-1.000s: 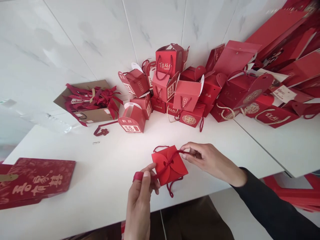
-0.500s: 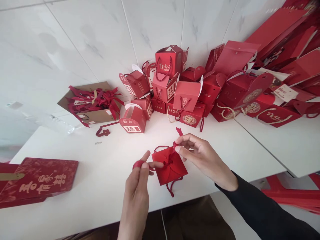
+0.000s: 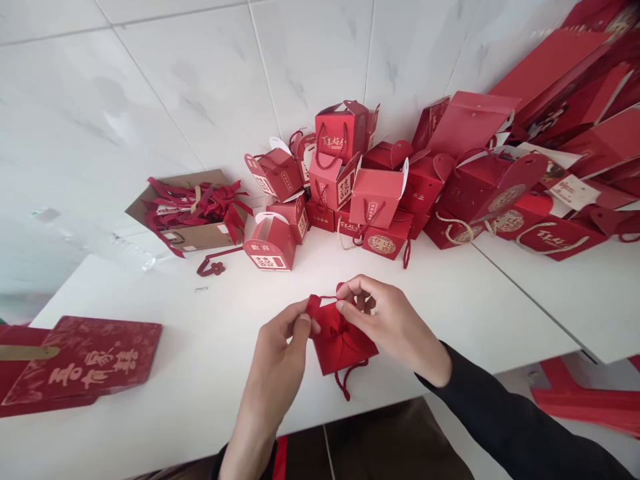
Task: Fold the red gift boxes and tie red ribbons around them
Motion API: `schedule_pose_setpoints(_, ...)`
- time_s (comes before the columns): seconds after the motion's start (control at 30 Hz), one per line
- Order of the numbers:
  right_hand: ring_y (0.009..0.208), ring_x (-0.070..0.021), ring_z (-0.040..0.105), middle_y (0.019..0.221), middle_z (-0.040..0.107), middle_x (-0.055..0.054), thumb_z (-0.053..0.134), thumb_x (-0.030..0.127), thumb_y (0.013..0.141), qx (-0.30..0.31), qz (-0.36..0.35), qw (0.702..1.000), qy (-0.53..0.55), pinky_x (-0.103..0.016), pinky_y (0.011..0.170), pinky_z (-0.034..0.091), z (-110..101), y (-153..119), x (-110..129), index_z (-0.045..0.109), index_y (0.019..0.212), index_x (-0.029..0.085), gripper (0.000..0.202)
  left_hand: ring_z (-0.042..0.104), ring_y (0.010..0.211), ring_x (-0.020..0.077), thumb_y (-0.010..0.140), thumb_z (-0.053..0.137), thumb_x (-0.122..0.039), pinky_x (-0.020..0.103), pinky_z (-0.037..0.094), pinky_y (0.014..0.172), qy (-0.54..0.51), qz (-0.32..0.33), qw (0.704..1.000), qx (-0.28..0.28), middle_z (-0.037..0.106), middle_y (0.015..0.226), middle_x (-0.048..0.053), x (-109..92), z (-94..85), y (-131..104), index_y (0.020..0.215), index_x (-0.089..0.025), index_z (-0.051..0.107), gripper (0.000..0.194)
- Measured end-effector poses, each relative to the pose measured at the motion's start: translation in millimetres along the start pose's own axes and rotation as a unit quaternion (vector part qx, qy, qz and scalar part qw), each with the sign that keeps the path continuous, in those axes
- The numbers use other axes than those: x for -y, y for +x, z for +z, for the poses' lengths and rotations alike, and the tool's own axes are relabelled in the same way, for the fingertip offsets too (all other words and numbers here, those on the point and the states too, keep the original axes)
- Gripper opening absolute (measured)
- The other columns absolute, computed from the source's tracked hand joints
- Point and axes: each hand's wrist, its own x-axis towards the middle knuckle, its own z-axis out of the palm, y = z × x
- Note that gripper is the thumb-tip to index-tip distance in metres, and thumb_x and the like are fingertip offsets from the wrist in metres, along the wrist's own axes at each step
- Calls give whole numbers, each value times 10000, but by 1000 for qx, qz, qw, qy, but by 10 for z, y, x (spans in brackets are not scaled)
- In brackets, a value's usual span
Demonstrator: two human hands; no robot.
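A small red box [image 3: 345, 347] with a ribbon bow [image 3: 339, 329] on its top sits near the table's front edge, with twisted cord handles at its far and near sides. My left hand [image 3: 285, 340] is at the box's left corner, thumb and fingers pinching a red ribbon [image 3: 313, 305]. Over the far right side of the box, my right hand [image 3: 383, 312] pinches another part of red ribbon between thumb and forefinger. The two hands are close together but apart.
Stacked red gift boxes [image 3: 377, 193] stand against the tiled wall. A cardboard box [image 3: 200, 235] of red ribbons is at the back left, a flower-ended ribbon [image 3: 216, 269] before it. Flat dark red bags [image 3: 100, 357] lie at left; more bags [image 3: 550, 73] fill the right.
My left hand has moved up and right to the box's far left corner, bringing its ribbon along. My right hand has shifted slightly left, so the hands are closer. The view has tilted slightly.
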Motion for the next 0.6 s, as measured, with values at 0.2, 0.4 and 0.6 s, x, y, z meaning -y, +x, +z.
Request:
schedule_pose_setpoints(0.2, 890, -199, 637, 967, 695, -30, 544, 87, 932, -20, -107, 984, -141, -351, 808, 509, 29, -76, 36, 632, 948, 207, 150, 659, 794, 187, 882, 676, -445, 339, 495, 802, -42, -16, 993, -106, 702, 772, -27, 42, 81, -48, 1215, -242, 459, 447)
schedule_pose_setpoints(0.4, 976, -219, 618, 994, 671, -38, 652, 124, 917, 33, -130, 979, -152, -382, 872, 518, 24, -114, 134, 645, 1007, 200, 118, 657, 828, 162, 940, 597, -398, 308, 503, 770, -7, 71, 995, -63, 727, 913, 19, -45, 173, -71, 979, -232, 604, 171)
schedule_pose_setpoints(0.6, 983, -203, 602, 982, 662, -23, 634, 35, 922, 60, -155, 974, -154, -348, 873, 506, -7, -95, 92, 623, 993, 207, 186, 684, 881, 162, 925, 578, -289, 313, 543, 797, 17, 100, 994, -31, 745, 1021, 22, 0, 153, -106, 1190, -271, 604, 267)
